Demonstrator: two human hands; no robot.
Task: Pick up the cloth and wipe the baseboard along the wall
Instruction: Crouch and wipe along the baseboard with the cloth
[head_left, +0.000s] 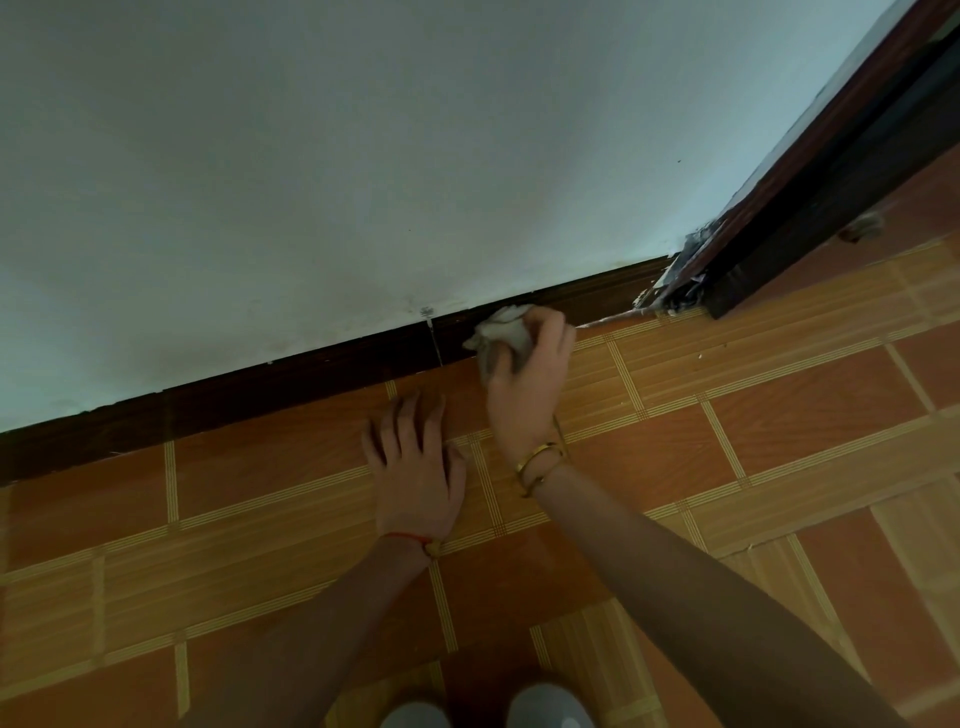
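Note:
A dark brown baseboard (291, 379) runs along the foot of the pale wall, rising from lower left to upper right. My right hand (530, 384) grips a crumpled white cloth (501, 332) and presses it against the baseboard near its right end. My left hand (415, 467) lies flat on the floor just in front of the baseboard, fingers spread, holding nothing. It sits left of and slightly nearer than the right hand.
The floor is orange tile (779, 441) with striped yellow bands. A dark wooden door frame (810, 171) stands at the upper right, with chipped plaster and debris (680, 275) at its base. My two grey shoes (550, 706) show at the bottom edge.

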